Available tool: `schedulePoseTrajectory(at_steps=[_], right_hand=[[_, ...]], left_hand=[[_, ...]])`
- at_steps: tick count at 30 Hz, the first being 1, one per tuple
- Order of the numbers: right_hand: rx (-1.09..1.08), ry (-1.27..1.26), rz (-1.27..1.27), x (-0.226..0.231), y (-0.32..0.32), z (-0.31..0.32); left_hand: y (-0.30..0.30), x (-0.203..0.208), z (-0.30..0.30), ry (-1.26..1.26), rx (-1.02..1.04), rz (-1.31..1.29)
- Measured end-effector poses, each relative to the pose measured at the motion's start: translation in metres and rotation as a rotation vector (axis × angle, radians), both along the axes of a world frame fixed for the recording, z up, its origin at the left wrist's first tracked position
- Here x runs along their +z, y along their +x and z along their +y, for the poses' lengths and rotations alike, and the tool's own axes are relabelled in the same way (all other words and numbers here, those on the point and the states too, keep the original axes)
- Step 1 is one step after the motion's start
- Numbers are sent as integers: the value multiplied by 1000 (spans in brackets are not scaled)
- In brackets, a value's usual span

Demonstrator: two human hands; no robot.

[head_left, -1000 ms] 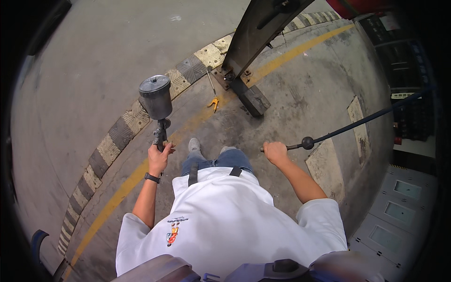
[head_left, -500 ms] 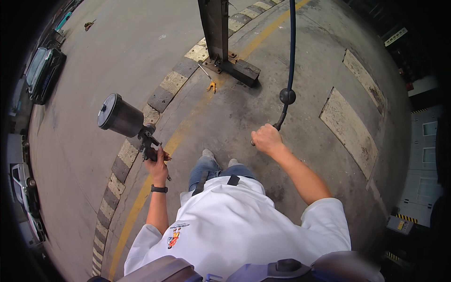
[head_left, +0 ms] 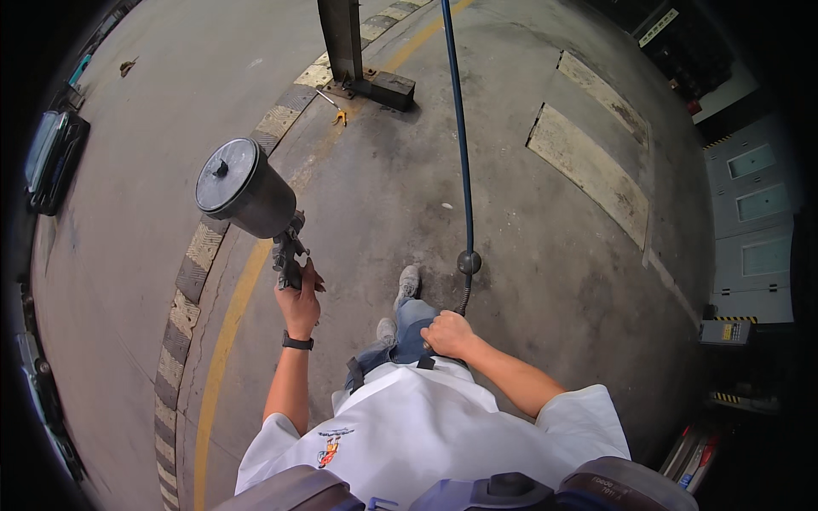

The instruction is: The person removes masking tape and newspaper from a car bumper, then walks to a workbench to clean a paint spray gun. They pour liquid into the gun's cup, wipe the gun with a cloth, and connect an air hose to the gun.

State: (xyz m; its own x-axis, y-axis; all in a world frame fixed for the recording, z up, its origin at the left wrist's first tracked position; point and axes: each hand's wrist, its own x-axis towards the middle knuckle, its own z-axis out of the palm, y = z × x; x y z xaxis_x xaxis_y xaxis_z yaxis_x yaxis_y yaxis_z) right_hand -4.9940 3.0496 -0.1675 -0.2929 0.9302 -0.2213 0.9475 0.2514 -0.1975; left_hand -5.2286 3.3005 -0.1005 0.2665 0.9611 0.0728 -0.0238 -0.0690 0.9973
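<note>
A spray gun (head_left: 290,251) with a large dark lidded cup (head_left: 247,189) on top is held up by my left hand (head_left: 300,300), whose fingers wrap its handle. The cup tilts toward the upper left. My right hand (head_left: 450,335) is closed on the end of a blue air hose (head_left: 463,145), close in front of my waist. A black ball (head_left: 469,262) sits on the hose just above a spring sleeve that leads into my fist. The hose's end fitting is hidden inside my fingers.
A steel post (head_left: 342,43) with a dark block at its foot stands ahead, and a yellow-ended tool (head_left: 339,117) lies beside it. A striped speed bump (head_left: 189,277) curves along the left. Pale floor plates (head_left: 590,166) lie to the right, grey cabinets (head_left: 757,204) beyond. A car (head_left: 58,162) is far left.
My right hand has drawn the hose end down and inward to my waist. The spray gun has shifted slightly right. My feet have stepped, and the surroundings have swung left and upward.
</note>
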Motion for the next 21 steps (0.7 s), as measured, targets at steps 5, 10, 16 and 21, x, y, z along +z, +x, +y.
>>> schedulePoseTrajectory(at_steps=[5,10,16,21], right_hand=[[-119,18,13,-13,-66,-124],[-88,196,-81,-34,-123,-217],[-345,543,304,47,-199,-424],[-679,1032,688,159,-321,-580]], left_hand=[[-105,0,-129,15,33,20],[-181,-7,-220,102,116,216],[-190,25,-347,236,-35,207],[-198,82,-440,325,-269,38]])
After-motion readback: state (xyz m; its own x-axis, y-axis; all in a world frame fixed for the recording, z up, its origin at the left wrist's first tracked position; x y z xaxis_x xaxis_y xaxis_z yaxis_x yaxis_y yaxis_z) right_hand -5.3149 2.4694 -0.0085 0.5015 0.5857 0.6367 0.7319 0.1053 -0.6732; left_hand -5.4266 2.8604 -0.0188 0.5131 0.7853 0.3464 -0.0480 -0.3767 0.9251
